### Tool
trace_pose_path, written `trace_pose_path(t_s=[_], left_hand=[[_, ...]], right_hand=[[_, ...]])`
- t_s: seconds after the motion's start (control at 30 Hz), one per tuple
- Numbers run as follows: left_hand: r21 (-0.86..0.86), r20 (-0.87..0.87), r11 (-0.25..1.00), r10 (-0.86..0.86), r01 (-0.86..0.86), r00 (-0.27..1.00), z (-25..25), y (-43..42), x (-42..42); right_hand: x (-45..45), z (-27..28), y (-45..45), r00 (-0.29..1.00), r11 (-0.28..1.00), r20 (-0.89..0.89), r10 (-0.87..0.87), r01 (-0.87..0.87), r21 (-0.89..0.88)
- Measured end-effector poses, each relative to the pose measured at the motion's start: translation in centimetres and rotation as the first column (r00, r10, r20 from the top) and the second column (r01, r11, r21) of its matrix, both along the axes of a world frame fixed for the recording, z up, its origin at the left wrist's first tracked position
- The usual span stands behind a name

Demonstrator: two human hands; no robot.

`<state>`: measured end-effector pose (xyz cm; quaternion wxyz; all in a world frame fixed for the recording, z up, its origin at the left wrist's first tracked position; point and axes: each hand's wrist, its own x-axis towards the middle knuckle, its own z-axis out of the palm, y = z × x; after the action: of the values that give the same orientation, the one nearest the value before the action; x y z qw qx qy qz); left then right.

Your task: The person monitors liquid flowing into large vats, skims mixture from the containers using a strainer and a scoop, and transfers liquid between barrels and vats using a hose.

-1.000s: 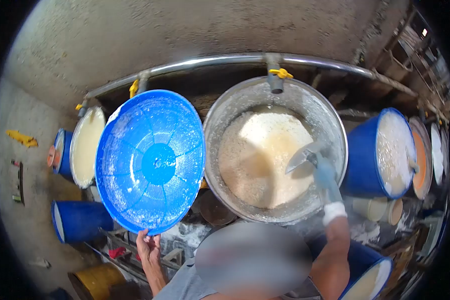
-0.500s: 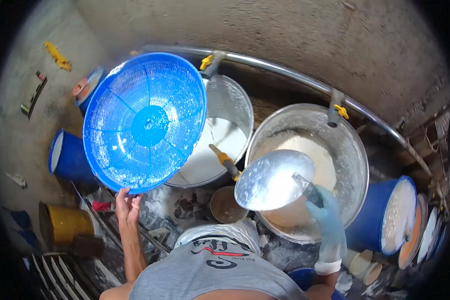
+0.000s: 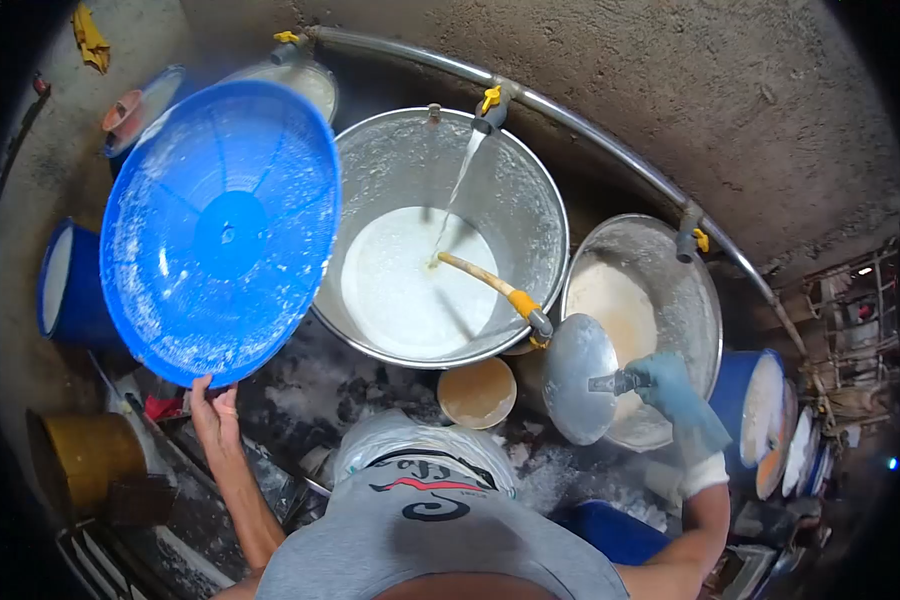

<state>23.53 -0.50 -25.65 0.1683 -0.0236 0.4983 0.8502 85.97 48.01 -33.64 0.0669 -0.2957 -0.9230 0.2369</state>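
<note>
My left hand point(image 3: 216, 420) grips the lower rim of a large blue perforated basket point(image 3: 230, 232), tilted up and dusted with white residue. My right hand point(image 3: 675, 392), in a pale blue glove, is closed on the handle of a round metal scoop point(image 3: 580, 380). That scoop hangs over the near left rim of a metal vat point(image 3: 692, 330) holding cream-coloured material. Between basket and scoop stands a bigger metal vat point(image 3: 540, 215) of white liquid. Water point(image 3: 457, 185) runs into it from a pipe outlet, and a yellow-and-grey stick point(image 3: 490, 283) leans over its rim.
A metal pipe point(image 3: 600, 128) with yellow valves runs along the wall. Blue barrels point(image 3: 745, 395) stand at the right, another blue barrel point(image 3: 70, 282) and a yellow drum point(image 3: 90, 455) at the left. A round tan-filled container point(image 3: 477, 393) sits below the bigger vat.
The view has swung left, bringing the bigger vat into full sight. The scoop has come up out of the cream-coloured material and moved to the vat's left rim. The basket has moved off leftward.
</note>
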Motion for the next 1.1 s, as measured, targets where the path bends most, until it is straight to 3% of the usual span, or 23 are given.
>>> trace_pose_path(t_s=[0.07,0.13,0.23,0.27,0.43,0.57,0.7,0.77,0.83,0.87,0.9,0.97,1.0,1.07,1.1], left_hand=[[-0.029,-0.006,0.998,0.048,-0.049,0.999,0.9,0.5,0.8],[-0.058,0.005,0.996,0.062,-0.061,0.998,1.6,1.5,1.2],[-0.148,0.038,0.978,0.153,-0.146,0.988,3.0,2.7,1.5],[-0.09,0.013,0.973,0.214,-0.212,0.977,1.2,1.8,-0.2],[-0.16,0.079,0.967,0.212,-0.198,0.974,0.6,-2.1,-4.7],[-0.135,0.073,0.988,0.091,-0.081,0.993,4.8,-2.3,-4.4],[-0.157,0.053,0.986,-0.045,0.053,0.998,4.3,-2.9,-4.9],[-0.139,0.05,0.985,0.114,-0.106,0.992,1.9,-5.1,-8.1],[-0.119,0.07,0.988,0.105,-0.096,0.992,0.7,-4.7,-8.3],[-0.484,-0.368,0.865,-0.06,-0.135,0.928,-0.3,-4.4,-7.2],[-0.708,-0.643,0.61,-0.345,-0.357,0.684,-0.9,-4.2,-5.8],[-0.613,-0.738,0.713,-0.363,-0.341,0.568,-1.2,-3.4,-4.7],[-0.579,-0.748,0.741,-0.316,-0.34,0.584,-1.1,-2.2,-4.6],[-0.384,-0.594,0.905,-0.091,-0.183,0.799,-0.5,-1.0,-6.2],[-0.266,-0.485,0.957,-0.029,-0.116,0.874,0.3,-0.5,-6.7]], right_hand=[[1.1,-2.0,2.8,0.994,1.0,0.111,0.004,-0.007,0.029],[3.5,-2.6,3.5,0.953,0.974,0.303,0.004,-0.073,0.216],[2.3,-6.8,4.9,0.894,0.976,0.448,0.003,-0.1,0.191],[-0.5,-8.1,5.9,0.876,0.97,0.481,0.008,-0.124,0.209],[-2.0,-15.8,6.4,0.741,0.956,0.668,0.073,-0.244,0.166],[-0.9,-21.2,4.2,0.784,0.96,0.618,0.057,-0.212,0.181],[-0.9,-22.7,3.4,0.739,0.958,0.673,0.042,-0.221,0.183],[-0.6,-22.1,1.9,0.731,0.958,0.682,0.014,-0.204,0.199],[-0.5,-22.0,1.0,0.718,0.949,0.696,0.021,-0.232,0.211],[0.0,-23.1,0.4,0.716,0.941,0.697,-0.029,-0.216,0.261],[1.1,-25.5,0.1,0.728,0.923,0.682,-0.068,-0.213,0.319],[0.2,-22.2,-0.1,0.678,0.964,0.731,-0.08,-0.132,0.229],[1.1,-23.9,-0.6,0.739,0.97,0.671,-0.061,-0.115,0.215],[2.9,-26.8,-2.0,0.789,0.955,0.61,-0.075,-0.119,0.271],[0.6,-20.0,-3.8,0.808,0.975,0.578,-0.117,-0.016,0.22]])
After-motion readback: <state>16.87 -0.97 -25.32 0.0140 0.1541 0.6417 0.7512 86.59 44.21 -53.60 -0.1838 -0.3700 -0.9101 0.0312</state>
